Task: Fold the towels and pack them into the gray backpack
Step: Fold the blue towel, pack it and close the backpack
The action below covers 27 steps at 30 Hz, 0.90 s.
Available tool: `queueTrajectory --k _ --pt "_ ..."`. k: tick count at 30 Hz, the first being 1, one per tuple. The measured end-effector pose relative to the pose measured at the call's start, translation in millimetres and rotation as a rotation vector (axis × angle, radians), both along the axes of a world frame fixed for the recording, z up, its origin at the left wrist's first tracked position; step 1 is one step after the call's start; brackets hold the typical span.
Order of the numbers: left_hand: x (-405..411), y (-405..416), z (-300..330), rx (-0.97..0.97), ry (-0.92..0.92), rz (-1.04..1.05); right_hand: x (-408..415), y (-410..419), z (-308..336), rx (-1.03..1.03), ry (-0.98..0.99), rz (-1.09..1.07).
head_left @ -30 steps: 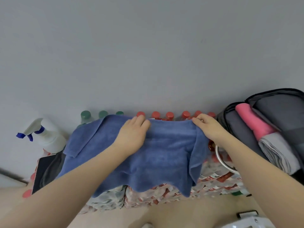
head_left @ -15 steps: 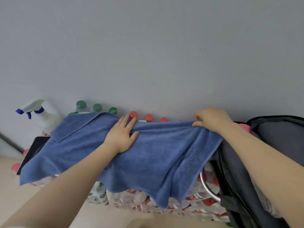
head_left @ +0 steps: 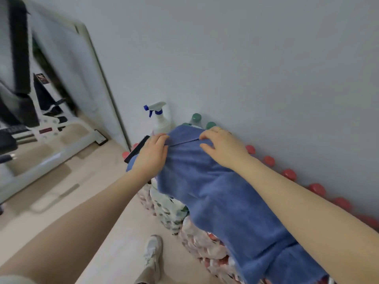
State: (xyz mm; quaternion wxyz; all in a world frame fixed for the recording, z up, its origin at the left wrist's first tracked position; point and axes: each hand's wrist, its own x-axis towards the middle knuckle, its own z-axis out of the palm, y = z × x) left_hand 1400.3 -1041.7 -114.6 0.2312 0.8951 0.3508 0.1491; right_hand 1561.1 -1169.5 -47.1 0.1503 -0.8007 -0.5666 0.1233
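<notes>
Blue towel (head_left: 221,193) lies draped, both hands (head_left: 152,154) gripping its far folded edge.

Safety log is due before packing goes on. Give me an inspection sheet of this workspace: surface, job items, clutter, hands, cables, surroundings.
Surface: shrink-wrapped bottle packs stacked on the floor against the wall serve as the folding surface.
Job's things: blue towel draped over the packs, its far end turned over in a flap; gray backpack not in view.
Clutter: spray bottle by the wall; a flat black item at the towel's left end; red caps and green caps along the wall.
Hands: left hand and right hand pinch the flap's edge.
Cables: nothing seen.
Surroundings: light wall, pale floor, a shoe below, blurred white frame to the left.
</notes>
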Motion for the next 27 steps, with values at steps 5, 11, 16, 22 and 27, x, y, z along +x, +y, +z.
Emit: queueTrajectory --k 5,11,16,22,27 --pt "-23.5 55.2 -18.6 -0.43 0.05 0.114 -15.7 64.5 -13.1 -0.075 0.034 0.118" --pt "-21.3 90.8 -30.6 -0.717 0.369 -0.043 -11.0 107.5 -24.4 -0.263 -0.254 0.251" --pt "-22.5 125.1 -38.3 -1.104 0.35 -0.062 3.6 127.8 -23.4 -0.252 -0.354 0.189" --pt "-18.9 160.8 -11.6 -1.111 -0.018 -0.02 30.4 166.6 4.6 0.046 -0.112 -0.265" --pt "-18.2 190.5 23.9 -1.03 -0.237 0.075 19.8 214.9 24.3 0.195 0.349 -0.371"
